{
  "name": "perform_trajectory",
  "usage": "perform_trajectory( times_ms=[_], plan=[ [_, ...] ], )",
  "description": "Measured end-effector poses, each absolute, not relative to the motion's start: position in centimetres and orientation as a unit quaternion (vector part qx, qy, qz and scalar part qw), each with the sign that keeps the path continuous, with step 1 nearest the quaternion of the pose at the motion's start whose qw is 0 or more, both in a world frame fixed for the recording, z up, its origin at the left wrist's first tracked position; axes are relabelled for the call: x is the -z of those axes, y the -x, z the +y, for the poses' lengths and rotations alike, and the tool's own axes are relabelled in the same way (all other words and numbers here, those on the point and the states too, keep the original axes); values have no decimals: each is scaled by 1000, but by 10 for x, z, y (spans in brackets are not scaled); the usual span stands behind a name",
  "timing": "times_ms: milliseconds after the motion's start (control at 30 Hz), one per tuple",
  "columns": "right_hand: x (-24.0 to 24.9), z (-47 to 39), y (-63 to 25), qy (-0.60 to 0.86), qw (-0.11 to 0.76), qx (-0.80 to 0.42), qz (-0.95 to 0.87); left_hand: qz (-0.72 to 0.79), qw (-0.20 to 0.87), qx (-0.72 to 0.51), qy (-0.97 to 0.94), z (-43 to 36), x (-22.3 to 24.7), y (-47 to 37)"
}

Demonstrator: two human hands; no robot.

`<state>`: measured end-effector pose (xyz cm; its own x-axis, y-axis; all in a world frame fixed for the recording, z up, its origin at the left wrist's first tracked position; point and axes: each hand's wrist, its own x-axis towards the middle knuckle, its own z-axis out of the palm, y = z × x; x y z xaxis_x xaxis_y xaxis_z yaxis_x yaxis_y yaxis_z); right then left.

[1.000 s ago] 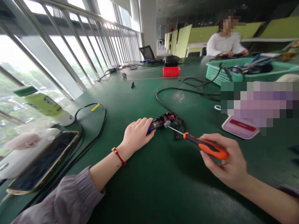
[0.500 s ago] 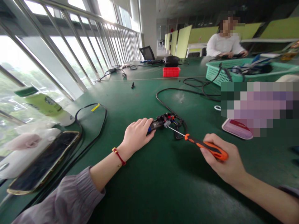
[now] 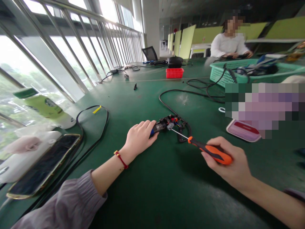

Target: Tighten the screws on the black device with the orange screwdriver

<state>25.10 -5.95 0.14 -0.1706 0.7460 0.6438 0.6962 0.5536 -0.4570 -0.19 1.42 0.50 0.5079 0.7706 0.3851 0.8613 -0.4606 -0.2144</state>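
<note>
My left hand (image 3: 141, 137) wraps round the blue end of a corded power tool (image 3: 160, 126) and presses it to the green table. The tool's casing is open at its right end, where wires and red and orange parts show; its exact kind I cannot make out. My right hand (image 3: 232, 160) is closed round the handle of an orange-and-black screwdriver (image 3: 215, 153). The screwdriver's thin shaft slants up to the left, its tip at a grey part (image 3: 170, 126) among the exposed wiring. The tip's exact contact is too small to tell.
A black cord (image 3: 171, 91) curves from the tool toward a green basket (image 3: 218, 74) of cables. Beyond stands a red bin (image 3: 174, 73). Left lie a phone (image 3: 45, 165), a bottle (image 3: 47, 108) and a cable (image 3: 107, 119). A pink-cased object (image 3: 243, 129) rests right; a person (image 3: 227, 44) sits behind.
The fingers of my right hand have shifted slightly on the screwdriver and its handle has turned a little. The left hand and the tool stay in place.
</note>
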Motion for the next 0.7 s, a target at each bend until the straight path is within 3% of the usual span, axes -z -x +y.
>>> perform_trajectory(
  times_ms=[100,300,500,700],
  plan=[
    [-2,-61,-251,467,420,-26,-778,-481,192,116,847,14,-5,2],
    [-1,-61,-250,471,467,15,-748,-484,192,116,846,14,-5,2],
    [-2,-59,-250,464,414,-21,-783,-486,190,113,846,14,-5,1],
    [-1,-61,-248,467,467,-16,-751,-483,190,112,847,14,-5,2]
  ],
)
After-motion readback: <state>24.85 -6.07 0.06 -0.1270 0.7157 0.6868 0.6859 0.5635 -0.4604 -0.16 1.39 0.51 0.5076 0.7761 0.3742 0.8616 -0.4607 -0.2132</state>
